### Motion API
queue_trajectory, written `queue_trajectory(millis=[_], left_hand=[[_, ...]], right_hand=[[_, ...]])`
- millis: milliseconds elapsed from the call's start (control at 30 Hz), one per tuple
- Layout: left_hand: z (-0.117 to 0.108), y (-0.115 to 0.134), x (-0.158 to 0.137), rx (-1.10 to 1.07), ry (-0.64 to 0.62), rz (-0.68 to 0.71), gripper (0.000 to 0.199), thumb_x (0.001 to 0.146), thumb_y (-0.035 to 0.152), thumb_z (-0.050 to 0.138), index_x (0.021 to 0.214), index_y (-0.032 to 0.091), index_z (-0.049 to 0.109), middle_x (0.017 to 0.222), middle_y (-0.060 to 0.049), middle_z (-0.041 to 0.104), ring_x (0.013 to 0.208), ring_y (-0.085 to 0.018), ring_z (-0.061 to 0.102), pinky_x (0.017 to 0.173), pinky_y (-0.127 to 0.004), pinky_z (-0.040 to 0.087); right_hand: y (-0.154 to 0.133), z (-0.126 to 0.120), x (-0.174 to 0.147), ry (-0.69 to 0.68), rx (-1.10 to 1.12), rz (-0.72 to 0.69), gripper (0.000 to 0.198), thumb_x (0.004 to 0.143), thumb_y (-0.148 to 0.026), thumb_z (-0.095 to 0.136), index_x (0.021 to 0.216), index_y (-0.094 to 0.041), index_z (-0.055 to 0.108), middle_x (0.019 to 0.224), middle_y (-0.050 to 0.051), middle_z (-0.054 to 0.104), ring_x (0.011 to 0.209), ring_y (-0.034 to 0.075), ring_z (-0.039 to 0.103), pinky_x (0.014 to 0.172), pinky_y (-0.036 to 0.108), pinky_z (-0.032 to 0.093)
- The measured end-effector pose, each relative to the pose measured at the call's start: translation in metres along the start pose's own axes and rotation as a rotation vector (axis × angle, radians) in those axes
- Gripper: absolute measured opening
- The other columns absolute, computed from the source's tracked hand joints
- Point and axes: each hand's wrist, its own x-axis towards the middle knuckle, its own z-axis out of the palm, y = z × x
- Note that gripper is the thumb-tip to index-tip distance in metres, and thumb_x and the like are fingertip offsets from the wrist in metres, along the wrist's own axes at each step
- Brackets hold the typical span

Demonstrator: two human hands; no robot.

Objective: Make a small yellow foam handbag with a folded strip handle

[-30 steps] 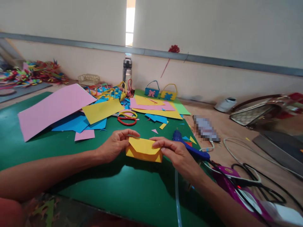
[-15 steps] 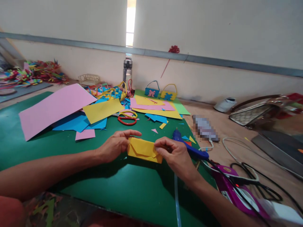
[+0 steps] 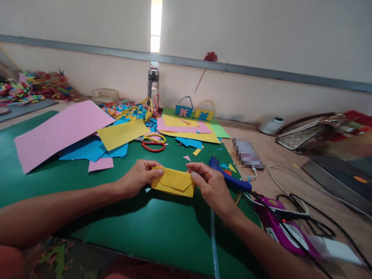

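A small yellow folded paper purse (image 3: 173,181) with a pointed flap on its front is held up over the green tabletop (image 3: 122,228). My left hand (image 3: 139,178) pinches its upper left corner, thumb in front and fingers behind. At the other end my right hand (image 3: 210,188) grips the right edge, the thumb against the upper corner. Just beyond my right hand lies a blue glue gun (image 3: 229,180), with a pale glue stick (image 3: 214,244) trailing toward me under the right wrist. Scissors (image 3: 153,146) with red and yellow handles rest farther back.
Sheets of pink paper (image 3: 64,133), yellow paper (image 3: 123,133) and blue paper (image 3: 83,150) cover the left back. Two finished paper purses, a blue purse (image 3: 183,111) and a yellow purse (image 3: 204,114), stand near the wall. A purple power strip (image 3: 286,228) and cables lie right.
My left thumb has come down onto the front of the yellow purse, where before the left fingers were stretched above it. My right thumb has shifted outward to its right edge.
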Motion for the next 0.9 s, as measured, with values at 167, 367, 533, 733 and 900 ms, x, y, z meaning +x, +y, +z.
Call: queue_trajectory(millis=[167, 367, 533, 733, 900], left_hand=[[-0.004, -0.002, 0.006, -0.067, 0.001, 0.028, 0.028, 0.064, 0.033, 0.074, 0.078, 0.013, 0.061, 0.067, -0.002, 0.063, 0.062, -0.014, 0.061, 0.057, -0.022, 0.044], [-0.005, -0.002, 0.006, -0.123, 0.008, 0.048, 0.028, 0.067, 0.033, 0.074, 0.082, 0.015, 0.058, 0.067, 0.0, 0.062, 0.059, -0.012, 0.06, 0.058, -0.021, 0.047], [-0.001, -0.001, 0.003, -0.18, -0.025, 0.01, 0.028, 0.068, 0.033, 0.074, 0.082, 0.017, 0.055, 0.072, 0.0, 0.064, 0.063, -0.013, 0.062, 0.062, -0.023, 0.05], [0.002, -0.004, 0.0, -0.169, -0.101, -0.055, 0.029, 0.075, 0.04, 0.068, 0.089, 0.019, 0.055, 0.075, 0.0, 0.065, 0.067, -0.014, 0.063, 0.065, -0.023, 0.05], [0.0, -0.006, 0.0, -0.123, -0.151, 0.02, 0.047, 0.077, 0.055, 0.058, 0.108, 0.019, 0.054, 0.089, -0.004, 0.067, 0.072, -0.015, 0.063, 0.058, -0.021, 0.048]], right_hand=[[0.005, -0.003, 0.001, -0.003, 0.053, 0.032, 0.026, 0.077, -0.032, 0.054, 0.098, -0.018, 0.06, 0.081, 0.003, 0.064, 0.074, 0.016, 0.06, 0.067, 0.03, 0.05], [0.011, -0.001, 0.0, -0.05, 0.138, 0.083, 0.036, 0.078, -0.036, 0.054, 0.109, -0.017, 0.055, 0.073, -0.001, 0.059, 0.067, 0.013, 0.058, 0.063, 0.028, 0.05], [0.01, 0.003, -0.007, -0.162, 0.105, 0.019, 0.067, 0.066, -0.011, 0.055, 0.131, -0.023, 0.043, 0.11, 0.004, 0.062, 0.087, 0.015, 0.059, 0.077, 0.027, 0.049], [0.0, 0.0, -0.013, -0.053, -0.112, -0.045, 0.038, 0.07, -0.013, 0.051, 0.104, -0.02, 0.065, 0.099, 0.004, 0.068, 0.084, 0.017, 0.059, 0.076, 0.028, 0.046], [0.003, -0.003, -0.01, 0.013, -0.096, 0.002, 0.028, 0.081, -0.034, 0.048, 0.058, -0.018, 0.053, 0.057, -0.002, 0.051, 0.056, 0.011, 0.045, 0.048, 0.021, 0.033]])
